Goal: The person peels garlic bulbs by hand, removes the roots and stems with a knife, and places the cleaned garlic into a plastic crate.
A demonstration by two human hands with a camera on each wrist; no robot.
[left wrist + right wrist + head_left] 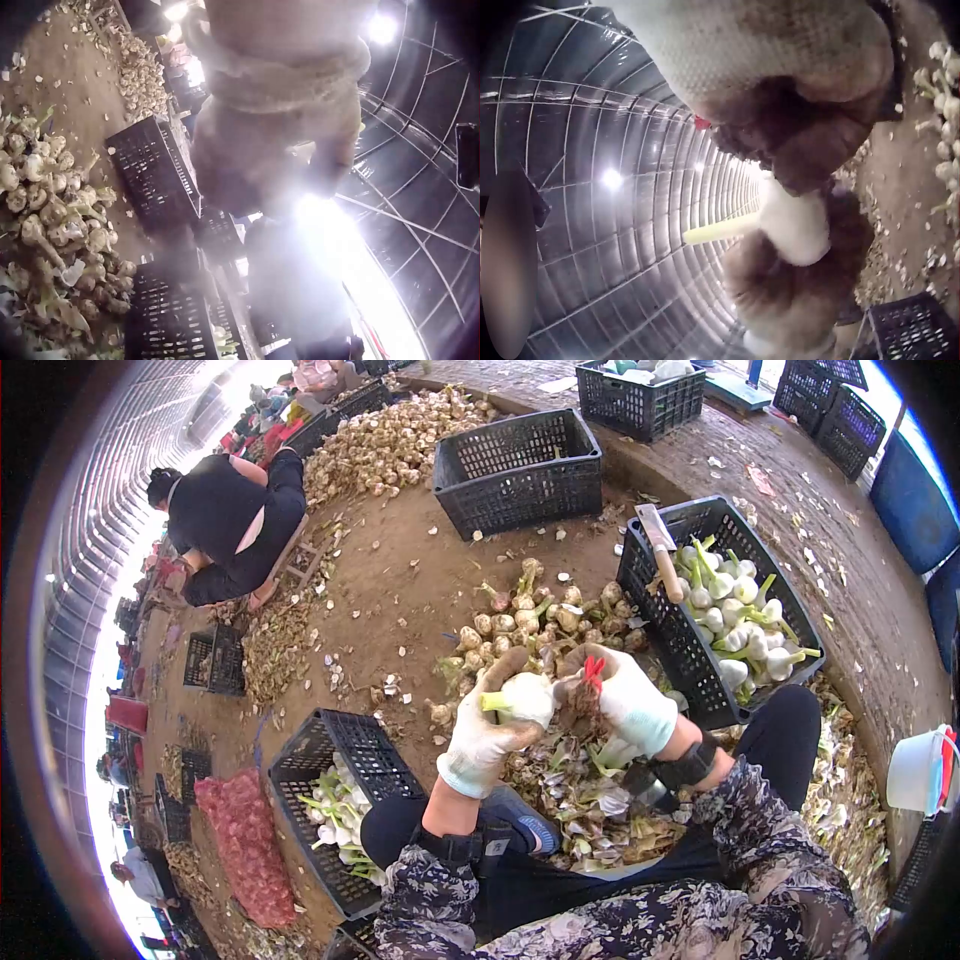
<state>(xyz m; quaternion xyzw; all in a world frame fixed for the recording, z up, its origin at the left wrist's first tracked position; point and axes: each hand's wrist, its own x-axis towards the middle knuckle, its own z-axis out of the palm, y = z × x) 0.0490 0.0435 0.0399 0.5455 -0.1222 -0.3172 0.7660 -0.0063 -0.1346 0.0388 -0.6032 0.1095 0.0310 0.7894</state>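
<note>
Both hands wear white gloves with brown-stained fingers. My left hand [490, 725] grips a white garlic bulb [525, 700], its short green-yellow stem pointing left. Beside it, my right hand [625, 700] has its fingers curled in against the bulb's other side. A bit of red [593, 667] shows at the right fingers, above a dark brown, ragged patch; what it is I cannot tell. In the right wrist view, the right fingertips [802, 169] overlap the bulb [795, 225] from above while the left hand [780, 292] cups it underneath. Glare hides the left hand's hold in the left wrist view.
Unpeeled garlic [530, 615] is heaped ahead, with loose skins [590, 800] between the legs. A cleaver [660, 550] lies across the rim of a black crate [690, 650] of cleaned bulbs. Another crate [360, 735] stands left, near a red mesh sack [245, 840]. A person [235, 525] sits beyond.
</note>
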